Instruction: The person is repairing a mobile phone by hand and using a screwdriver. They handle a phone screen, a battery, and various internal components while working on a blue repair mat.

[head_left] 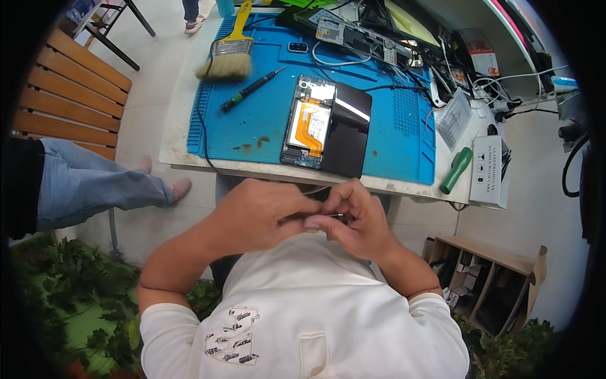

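In front of my chest, just off the table's near edge, my left hand (265,211) and my right hand (358,218) meet with fingertips pinched together. A small dark piece (339,217) with a bright spot shows between the right thumb and fingers; its kind is too small to tell. What the left fingers grip is hidden. Beyond them on the blue work mat (246,132) lies an opened phone (307,123), its battery, orange flex cable and circuit boards exposed. A dark glossy panel (346,136) lies against its right side. Neither hand touches the phone.
A screwdriver (252,90), a yellow-handled brush (230,54) and a small camera-lens cover (297,47) lie farther back. Cables and phone parts (372,41) crowd the far right. A green handle (456,170) and a white box (487,170) sit at right. Another person's legs (104,180) are at left.
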The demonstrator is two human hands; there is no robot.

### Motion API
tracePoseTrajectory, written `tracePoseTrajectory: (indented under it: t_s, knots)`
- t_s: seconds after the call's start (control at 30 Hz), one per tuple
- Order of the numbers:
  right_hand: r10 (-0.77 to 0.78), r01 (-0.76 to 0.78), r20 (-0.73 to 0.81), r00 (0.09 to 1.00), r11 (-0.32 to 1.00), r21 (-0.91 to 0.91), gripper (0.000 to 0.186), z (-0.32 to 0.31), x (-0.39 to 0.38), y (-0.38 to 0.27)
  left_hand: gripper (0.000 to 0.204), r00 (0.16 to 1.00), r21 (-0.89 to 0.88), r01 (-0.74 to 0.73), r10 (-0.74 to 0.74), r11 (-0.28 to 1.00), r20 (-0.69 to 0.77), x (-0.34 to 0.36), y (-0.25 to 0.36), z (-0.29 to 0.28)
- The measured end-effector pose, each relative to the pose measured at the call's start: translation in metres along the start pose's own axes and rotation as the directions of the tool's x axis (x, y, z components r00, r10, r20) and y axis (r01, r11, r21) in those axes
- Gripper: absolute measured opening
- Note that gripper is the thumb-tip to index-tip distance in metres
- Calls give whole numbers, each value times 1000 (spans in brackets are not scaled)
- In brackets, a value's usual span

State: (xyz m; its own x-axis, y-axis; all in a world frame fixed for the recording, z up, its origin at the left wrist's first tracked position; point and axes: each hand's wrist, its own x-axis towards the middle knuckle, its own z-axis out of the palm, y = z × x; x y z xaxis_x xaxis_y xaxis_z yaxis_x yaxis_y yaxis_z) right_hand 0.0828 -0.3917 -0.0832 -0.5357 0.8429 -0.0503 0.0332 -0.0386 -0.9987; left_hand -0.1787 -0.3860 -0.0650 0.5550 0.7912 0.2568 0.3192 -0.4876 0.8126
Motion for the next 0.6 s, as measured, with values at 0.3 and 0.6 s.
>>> tracePoseTrajectory:
  t_s: [0.3,0.6]
  knots:
    - [76,-79,39,996,994,78,12,4,13,-2,17,980,216,-20,62,976,-192,-14,10,10]
    - [-317,194,2,948,574,-796,50,-63,83,-74,17,866,267,214,-56,940,-496,-9,-21,40]
